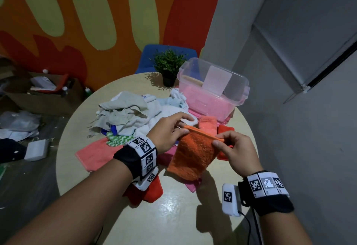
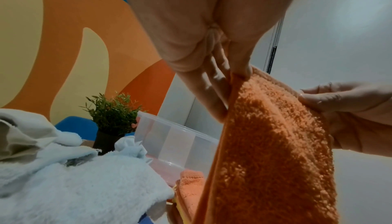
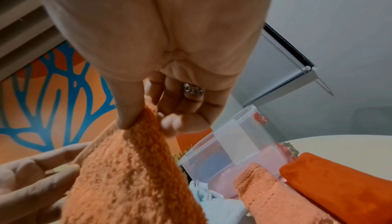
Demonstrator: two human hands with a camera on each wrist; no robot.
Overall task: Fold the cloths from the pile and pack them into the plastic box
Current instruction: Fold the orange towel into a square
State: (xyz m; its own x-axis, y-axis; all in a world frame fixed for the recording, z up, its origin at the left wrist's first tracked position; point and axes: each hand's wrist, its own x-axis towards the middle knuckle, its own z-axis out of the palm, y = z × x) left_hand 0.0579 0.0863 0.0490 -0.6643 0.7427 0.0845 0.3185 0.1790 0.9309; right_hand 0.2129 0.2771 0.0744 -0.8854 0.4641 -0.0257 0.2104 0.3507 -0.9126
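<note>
1. Left hand (image 1: 170,130) pinches the left top corner of an orange terry cloth (image 1: 193,156); thumb and forefinger are pressed on the hem and the other fingers are loosely extended.
2. Right hand (image 1: 234,150) pinches the right top corner the same way, thumb against forefinger. Both grips are on the cloth.
3. The cloth hangs by its top edge above the round surface (image 1: 173,215), clear of it, just in front of the pile. It looks doubled over, though the layer count can't be told.
4. Judgement: this is mid-fold on this piece, with edges being lined up before the next fold or the lay-down.
5. The clear plastic box (image 1: 212,90) sits at the far right of the surface, lid off, with something pink inside. From here it can't be told whether that is a folded cloth or a pink lid or base under the box.
6. Two folded pieces lie just in front of the box: a peach cloth (image 1: 207,127) and a red-orange cloth (image 1: 226,128). They look folded but not yet packed.
7. Left to do: most of it. The pile (image 1: 125,113) of grey, white, pale-blue and green-zigzag cloths is unfolded, and flat pink and red pieces (image 1: 92,155) are spread under the arms.
8. A potted plant (image 1: 169,67) stands behind the pile, next to the box and out of the way.
</note>
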